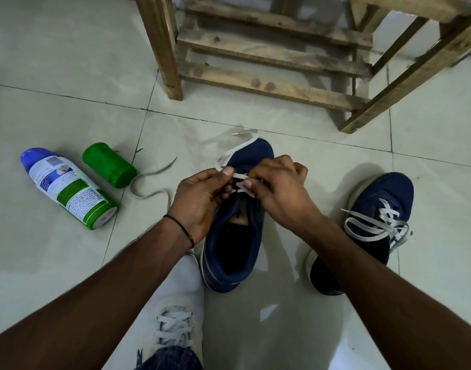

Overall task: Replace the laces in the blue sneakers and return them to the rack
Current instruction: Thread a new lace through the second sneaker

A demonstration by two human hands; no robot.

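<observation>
My left grip (199, 198) and right grip (279, 188) each pinched the white lace (241, 177) over the eyelets of the sneaker (233, 252), which stood on the floor (429, 169) between my forearms, toe toward the rack (269, 62). The second sneaker (381, 209), laced, lay to its right; a loose lace (149, 195), a can (68, 188) and a jar (109, 164) lay to the left.

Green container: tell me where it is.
Head view, left side: the green container lies on the floor between the spray can and the blue sneaker being laced.
</observation>
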